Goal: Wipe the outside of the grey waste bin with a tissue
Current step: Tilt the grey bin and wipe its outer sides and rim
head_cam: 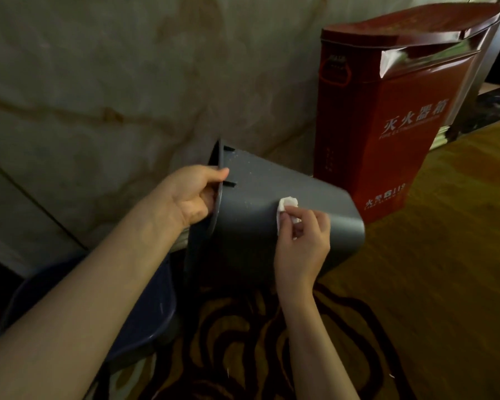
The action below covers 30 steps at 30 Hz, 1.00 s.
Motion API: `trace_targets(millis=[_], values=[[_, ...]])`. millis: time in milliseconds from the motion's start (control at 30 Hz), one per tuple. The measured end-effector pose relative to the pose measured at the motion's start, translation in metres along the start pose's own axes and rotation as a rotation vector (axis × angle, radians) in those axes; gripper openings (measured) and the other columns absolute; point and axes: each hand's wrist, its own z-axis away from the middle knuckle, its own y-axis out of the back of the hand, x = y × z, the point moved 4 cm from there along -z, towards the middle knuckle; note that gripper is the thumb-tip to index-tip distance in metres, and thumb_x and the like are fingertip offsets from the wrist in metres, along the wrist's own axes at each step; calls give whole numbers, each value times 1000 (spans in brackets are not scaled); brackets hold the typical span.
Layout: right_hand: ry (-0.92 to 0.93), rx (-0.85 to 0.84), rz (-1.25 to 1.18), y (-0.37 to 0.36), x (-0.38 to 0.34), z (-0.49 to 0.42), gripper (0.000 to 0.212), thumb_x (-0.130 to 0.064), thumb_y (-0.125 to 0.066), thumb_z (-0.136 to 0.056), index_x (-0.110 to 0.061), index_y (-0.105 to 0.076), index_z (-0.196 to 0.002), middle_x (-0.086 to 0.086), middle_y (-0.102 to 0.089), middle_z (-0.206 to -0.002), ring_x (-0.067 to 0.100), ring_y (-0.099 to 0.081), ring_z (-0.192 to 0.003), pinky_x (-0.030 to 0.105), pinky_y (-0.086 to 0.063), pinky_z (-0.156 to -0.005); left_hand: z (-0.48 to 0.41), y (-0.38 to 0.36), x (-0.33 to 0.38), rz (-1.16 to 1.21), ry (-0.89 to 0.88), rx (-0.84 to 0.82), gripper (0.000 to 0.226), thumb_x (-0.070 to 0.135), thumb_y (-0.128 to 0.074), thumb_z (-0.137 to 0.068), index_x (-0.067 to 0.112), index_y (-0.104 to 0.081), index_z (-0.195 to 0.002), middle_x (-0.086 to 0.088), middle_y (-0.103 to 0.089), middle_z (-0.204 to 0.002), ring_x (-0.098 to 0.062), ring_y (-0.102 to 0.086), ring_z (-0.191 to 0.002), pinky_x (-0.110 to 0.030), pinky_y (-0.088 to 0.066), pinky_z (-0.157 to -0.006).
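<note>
The grey waste bin [260, 194] is tipped on its side in the middle of the view, its open mouth turned left and its base to the right. My left hand [189, 194] grips the bin's rim, thumb over the edge and fingers inside. A small crumpled white tissue [286, 206] lies against the bin's outer wall, pinched in the fingers of my right hand [302, 241]. Pale specks dot the grey wall near the rim.
A tall red metal box [387, 125] with white lettering stands just behind the bin's base, against the marbled wall [113, 82]. A dark blue basin [145, 310] sits low left under my forearm. Patterned brown-and-yellow carpet [416, 284] covers the floor.
</note>
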Motion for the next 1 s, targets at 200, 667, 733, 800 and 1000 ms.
trace_targets(millis=[200, 667, 733, 800, 1000], values=[[48, -54, -3, -25, -10, 23, 7, -12, -64, -83, -13, -64, -90, -5, -52, -94, 14, -57, -83, 28, -53, -69, -4, 14, -50, 245, -43, -33, 23, 0, -36, -93, 5, -57, -86, -7, -69, -73, -16, -68, -64, -31, -56, -64], [-22, 97, 315, 15, 82, -22, 11, -12, -56, -89, -10, -60, -99, 10, -54, -108, 12, -45, -95, 24, -36, -77, -15, 32, -73, 242, 76, 26, 21, 4, -38, -94, 8, -58, -94, -8, -67, -88, -18, -65, -79, -32, -54, -58], [-119, 151, 310, 30, 96, -42, 13, -13, -55, -90, -7, -59, -100, 13, -53, -110, 22, -51, -99, 26, -39, -76, -16, 30, -73, 253, 81, 28, 21, 4, -38, -94, 7, -59, -92, -7, -73, -74, -18, -69, -70, -33, -54, -58], [-168, 156, 316, 33, 98, -51, 16, -13, -54, -91, -5, -59, -103, 14, -52, -112, 25, -53, -101, 27, -42, -77, -17, 28, -72, 267, 80, 37, 21, 4, -39, -94, 6, -59, -91, -5, -74, -61, -18, -69, -68, -37, -53, -61], [68, -20, 184, -11, 43, 27, 9, -13, -55, -87, -11, -60, -95, -3, -48, -99, 5, -44, -85, 15, -38, -70, -20, 21, -69, 280, 89, 43, 21, 5, -38, -94, 4, -58, -88, -6, -72, -56, -19, -66, -70, -41, -51, -73]])
